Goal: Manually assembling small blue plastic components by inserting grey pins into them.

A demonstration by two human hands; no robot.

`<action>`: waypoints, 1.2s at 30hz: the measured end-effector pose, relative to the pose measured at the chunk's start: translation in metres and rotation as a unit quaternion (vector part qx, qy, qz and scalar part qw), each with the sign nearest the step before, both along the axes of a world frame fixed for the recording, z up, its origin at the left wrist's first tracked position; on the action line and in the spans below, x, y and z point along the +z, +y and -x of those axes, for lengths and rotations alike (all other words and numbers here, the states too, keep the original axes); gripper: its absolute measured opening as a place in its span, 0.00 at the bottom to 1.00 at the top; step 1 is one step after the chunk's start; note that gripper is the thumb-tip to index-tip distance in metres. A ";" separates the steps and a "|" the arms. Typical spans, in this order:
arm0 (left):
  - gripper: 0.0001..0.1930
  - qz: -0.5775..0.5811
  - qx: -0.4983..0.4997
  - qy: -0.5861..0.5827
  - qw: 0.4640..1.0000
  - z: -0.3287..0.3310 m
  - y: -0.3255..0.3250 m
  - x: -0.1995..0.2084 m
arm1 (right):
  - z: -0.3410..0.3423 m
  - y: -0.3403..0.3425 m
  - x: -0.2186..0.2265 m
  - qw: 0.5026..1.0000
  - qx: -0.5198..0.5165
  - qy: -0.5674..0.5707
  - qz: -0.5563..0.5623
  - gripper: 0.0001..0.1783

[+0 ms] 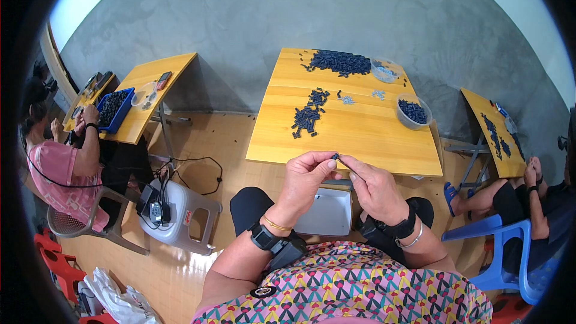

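Just off the near edge of the wooden table point(354, 138), both my hands meet over my lap. The thumb and index finger of my left hand point(303, 183) pinch a small black part point(335, 156). My right hand point(379, 192) is closed too, its fingertips pressed against that part. Beyond them lies a small cluster of black cylindrical pieces point(307, 120), with a few light grey pieces point(347, 101) beside it. Below my hands, a white tray point(327, 213) sits between my knees. The part's finer details are too small to make out.
A large black pile point(341, 62) covers the table's far edge, near a clear tub point(385, 78) of light pieces. Another clear tub point(414, 121) holds black parts at the right. A grey stool point(189, 204) with cables stands left. People work at side tables on both sides.
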State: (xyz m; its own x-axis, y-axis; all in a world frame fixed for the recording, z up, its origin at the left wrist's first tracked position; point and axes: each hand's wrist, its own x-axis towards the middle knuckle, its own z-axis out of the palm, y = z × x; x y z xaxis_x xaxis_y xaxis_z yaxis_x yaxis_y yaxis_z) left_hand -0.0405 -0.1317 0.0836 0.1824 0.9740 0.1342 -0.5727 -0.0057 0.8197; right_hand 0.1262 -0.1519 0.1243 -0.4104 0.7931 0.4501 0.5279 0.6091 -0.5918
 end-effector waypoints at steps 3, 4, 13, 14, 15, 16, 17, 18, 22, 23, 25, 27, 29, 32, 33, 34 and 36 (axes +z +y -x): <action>0.08 0.036 -0.009 -0.029 0.999 0.002 0.002 -0.002 | 0.000 -0.002 0.002 0.999 -0.017 -0.040 -0.022 0.24; 0.08 0.037 -0.008 -0.029 0.999 0.002 0.002 -0.003 | 0.000 -0.002 0.002 0.998 -0.022 -0.047 -0.034 0.24; 0.08 0.045 -0.027 -0.036 0.998 0.001 0.002 -0.003 | 0.002 -0.004 0.002 0.995 -0.044 -0.074 -0.048 0.26; 0.08 0.031 -0.020 -0.024 0.999 0.002 0.002 -0.004 | 0.002 -0.004 0.002 0.995 -0.044 -0.074 -0.047 0.26; 0.08 0.017 -0.013 -0.012 1.000 0.002 0.002 -0.005 | 0.003 -0.005 0.004 0.994 -0.049 -0.088 -0.052 0.25; 0.08 0.017 -0.013 -0.012 1.000 0.001 0.002 -0.005 | 0.003 -0.005 0.004 0.992 -0.053 -0.102 -0.056 0.25; 0.09 -0.007 0.006 0.012 1.000 0.000 0.002 -0.005 | 0.004 -0.006 0.005 0.992 -0.053 -0.102 -0.055 0.25; 0.09 -0.031 0.025 0.036 0.999 0.000 0.002 -0.006 | 0.004 -0.007 0.005 0.989 -0.063 -0.125 -0.053 0.25; 0.09 -0.045 0.046 0.059 0.996 -0.002 0.002 -0.009 | 0.006 -0.007 0.001 0.987 -0.072 -0.138 -0.050 0.26; 0.09 -0.043 0.044 0.063 0.996 -0.002 0.002 -0.009 | 0.008 -0.007 0.000 0.987 -0.072 -0.138 -0.050 0.26; 0.09 -0.040 0.043 0.066 0.996 -0.001 0.003 -0.009 | 0.012 -0.008 0.000 0.994 -0.084 -0.065 -0.020 0.27; 0.09 -0.041 0.044 0.091 0.994 -0.001 0.003 -0.011 | 0.008 -0.005 -0.002 0.995 -0.055 -0.078 -0.021 0.27; 0.09 -0.055 0.053 0.100 0.992 -0.002 0.004 -0.012 | 0.006 -0.002 -0.004 0.995 -0.028 -0.092 -0.021 0.28; 0.09 -0.084 0.088 0.127 0.984 -0.006 0.002 -0.010 | 0.007 -0.001 -0.007 0.999 -0.012 -0.050 -0.019 0.28; 0.09 -0.098 0.113 0.144 0.978 -0.007 0.000 -0.008 | 0.006 -0.002 -0.007 0.999 -0.022 -0.040 -0.020 0.28; 0.09 -0.098 0.113 0.143 0.978 -0.007 0.000 -0.007 | 0.006 -0.002 -0.009 0.999 -0.033 -0.030 -0.021 0.28; 0.10 -0.243 0.214 0.334 0.885 -0.005 0.000 -0.004 | 0.007 -0.001 -0.012 0.998 -0.040 -0.028 -0.033 0.28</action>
